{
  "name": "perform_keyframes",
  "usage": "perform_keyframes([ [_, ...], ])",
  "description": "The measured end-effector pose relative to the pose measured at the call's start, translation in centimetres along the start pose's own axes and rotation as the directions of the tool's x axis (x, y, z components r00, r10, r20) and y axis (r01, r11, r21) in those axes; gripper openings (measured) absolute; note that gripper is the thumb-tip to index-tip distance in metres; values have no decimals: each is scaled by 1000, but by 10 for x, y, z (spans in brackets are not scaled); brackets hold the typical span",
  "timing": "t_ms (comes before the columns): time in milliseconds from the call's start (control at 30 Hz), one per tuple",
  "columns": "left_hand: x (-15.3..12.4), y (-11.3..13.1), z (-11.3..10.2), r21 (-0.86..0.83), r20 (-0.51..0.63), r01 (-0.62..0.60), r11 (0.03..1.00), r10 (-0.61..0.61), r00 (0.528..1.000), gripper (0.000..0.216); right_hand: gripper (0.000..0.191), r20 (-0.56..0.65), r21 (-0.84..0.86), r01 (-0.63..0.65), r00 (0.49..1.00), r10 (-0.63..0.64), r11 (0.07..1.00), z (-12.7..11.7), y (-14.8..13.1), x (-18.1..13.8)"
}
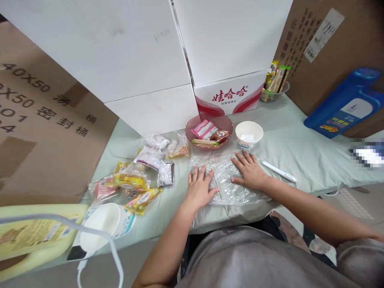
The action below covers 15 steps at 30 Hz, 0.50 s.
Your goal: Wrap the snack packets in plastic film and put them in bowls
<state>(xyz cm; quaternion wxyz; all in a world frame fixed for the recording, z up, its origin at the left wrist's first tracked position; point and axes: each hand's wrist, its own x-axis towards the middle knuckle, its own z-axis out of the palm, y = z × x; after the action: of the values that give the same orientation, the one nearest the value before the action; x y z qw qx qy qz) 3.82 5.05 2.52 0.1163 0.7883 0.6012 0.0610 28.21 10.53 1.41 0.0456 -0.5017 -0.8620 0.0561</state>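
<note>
A clear plastic bag (225,182) lies spread on the cloth-covered table in front of me. My left hand (200,188) rests flat on its left side with the fingers spread. On the bag's upper right part lies my right hand (249,171), palm down, fingers apart. Just beyond the bag stands a pink glass bowl (194,123) holding wrapped snacks. Beside that bowl is a white paper bowl (249,135). A white, slim utility knife (278,171) lies right of my right hand. Several wrapped snacks (132,178) are heaped left of my left hand.
Paper bowls (102,224) lie tipped at the front left near a yellow bottle (39,232) and a white cable (111,240). White boxes (144,52) wall the back. Cardboard boxes flank both sides. A blue bottle (342,106) and a snack basket (274,94) stand right.
</note>
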Motion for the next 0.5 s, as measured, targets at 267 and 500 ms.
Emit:
perform_keyframes([
  [267, -59, -33, -18, -201, -101, -253, 946, 237, 966, 51, 68, -63, 440, 366, 923, -379, 820, -33, 23, -60],
  [500, -67, -41, -17, -560, -106, -144, 816, 101, 989, 6, 17, -37, 585, 264, 953, -300, 767, -23, 22, -101],
])
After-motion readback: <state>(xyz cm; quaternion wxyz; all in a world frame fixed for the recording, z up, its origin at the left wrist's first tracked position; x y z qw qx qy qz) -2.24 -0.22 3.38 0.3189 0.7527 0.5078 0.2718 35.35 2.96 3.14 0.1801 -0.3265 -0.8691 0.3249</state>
